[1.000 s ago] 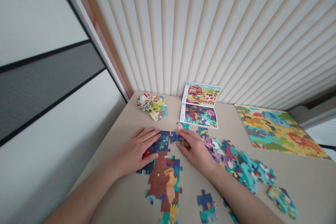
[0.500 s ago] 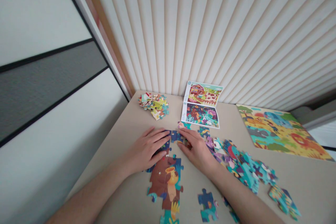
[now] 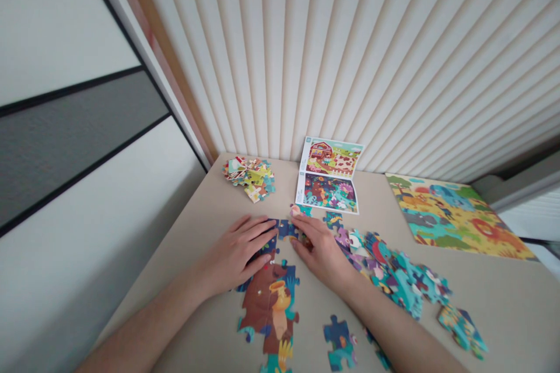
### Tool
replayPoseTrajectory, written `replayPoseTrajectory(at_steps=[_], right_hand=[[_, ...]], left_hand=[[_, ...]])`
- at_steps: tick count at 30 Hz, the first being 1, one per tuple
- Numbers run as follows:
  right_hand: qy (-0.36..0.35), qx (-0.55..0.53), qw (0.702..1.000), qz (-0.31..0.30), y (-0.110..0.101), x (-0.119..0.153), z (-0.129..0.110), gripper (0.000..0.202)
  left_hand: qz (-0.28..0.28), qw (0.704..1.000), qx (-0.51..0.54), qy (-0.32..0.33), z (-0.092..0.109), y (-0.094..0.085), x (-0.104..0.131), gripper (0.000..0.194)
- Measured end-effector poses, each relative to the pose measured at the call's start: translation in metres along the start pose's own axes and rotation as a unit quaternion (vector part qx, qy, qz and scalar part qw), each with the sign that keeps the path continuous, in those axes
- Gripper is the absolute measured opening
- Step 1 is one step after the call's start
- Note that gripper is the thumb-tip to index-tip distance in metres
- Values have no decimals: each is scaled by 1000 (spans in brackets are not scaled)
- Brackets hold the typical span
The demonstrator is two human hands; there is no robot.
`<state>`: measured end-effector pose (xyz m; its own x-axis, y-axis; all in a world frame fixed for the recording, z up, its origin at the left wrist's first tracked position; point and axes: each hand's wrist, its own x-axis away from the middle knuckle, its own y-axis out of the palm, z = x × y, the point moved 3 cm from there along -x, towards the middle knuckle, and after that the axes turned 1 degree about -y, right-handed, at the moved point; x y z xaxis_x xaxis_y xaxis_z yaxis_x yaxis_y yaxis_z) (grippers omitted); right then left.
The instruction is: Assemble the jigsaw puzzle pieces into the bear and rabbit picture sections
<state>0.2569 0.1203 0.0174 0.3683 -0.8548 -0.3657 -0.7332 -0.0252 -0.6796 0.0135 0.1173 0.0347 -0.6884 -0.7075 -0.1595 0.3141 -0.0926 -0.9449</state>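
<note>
When set against the left hand [image 3: 238, 252] and the right hand [image 3: 324, 253], found between them: a small blue piece [image 3: 287, 229], at the far right corner of the part-built puzzle [image 3: 265, 300]. Key relation to judge by: the seam where piece and puzzle meet, running away from the near edge of the table [image 3: 310, 315]. Touching there, or all but touching; cannot tell whether locked.

To the right of the left hand, to the left of the right hand, and roughly level with the fingertips of both. Longer, seemingly, from left to right, though partly hidden under fingers at its right end. By contrast, for the puzzle, a long axis from the far end back toward the near edge, lying flat below and between the wrists.

Nearer to the piece: the right hand, resting fingertips on its right part, with thumb parted from forefinger and no pinch to be seen. On the left, palm down over the puzzle's far left part, fingers loosely spread, tips just beside the seam, nothing clasped.

Close by the right forearm, a pile [image 3: 403, 285] of loose pieces; nearer in, well clear of the puzzle's right side, a blue-and-teal chunk [image 3: 339, 335]. Beyond the right hand, a booklet [image 3: 330, 178].
</note>
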Motion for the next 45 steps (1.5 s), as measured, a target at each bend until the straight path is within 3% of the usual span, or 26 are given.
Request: replayPoseTrajectory(at_steps=[16,22,32,40,45], right_hand=[[-11,53,998,-29,-3,-2,-4,45],[-12,73,997,-19,-11,3,-5,47],[-31,81,995,-57,-20,13,-14,48],[52,144,987,-52,-14,19,-24,54],[65,133,985,-92,-10,19,-33,50]], left_hand=[[-13,1000,6,-12,-5,5,4,67],[-10,1000,12,-20,-5,4,5,67],[-3,1000,17,-14,-2,0,4,68],[-9,1000,18,-16,-1,2,4,64],[-13,1000,11,-17,0,1,3,62]])
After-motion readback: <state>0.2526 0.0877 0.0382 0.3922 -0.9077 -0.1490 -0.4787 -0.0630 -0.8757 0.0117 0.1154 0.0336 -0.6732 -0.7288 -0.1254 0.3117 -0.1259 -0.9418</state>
